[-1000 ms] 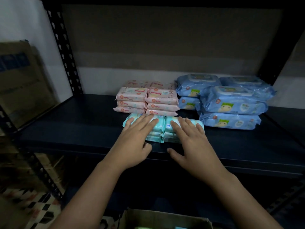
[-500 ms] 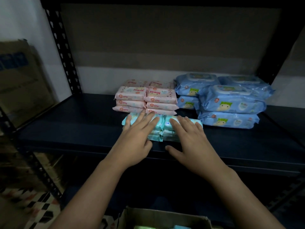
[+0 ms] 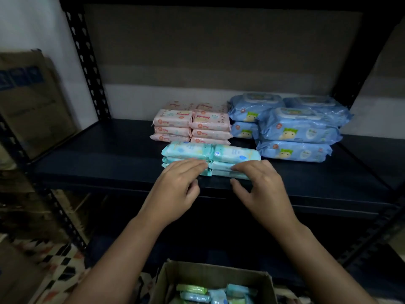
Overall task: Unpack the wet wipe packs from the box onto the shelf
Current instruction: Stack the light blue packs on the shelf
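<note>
Resting at the front of the shelf (image 3: 109, 159), two teal wipe stacks (image 3: 210, 153) have the left hand (image 3: 175, 189) and right hand (image 3: 260, 187) touching their front edges with relaxed, uncurled fingers; the box (image 3: 210, 273) sits below.

Two bare forearms come in from six o'clock: left hand (image 3: 175, 189), right hand (image 3: 260, 189), no sleeves, rings, watches or gloves visible.
</note>
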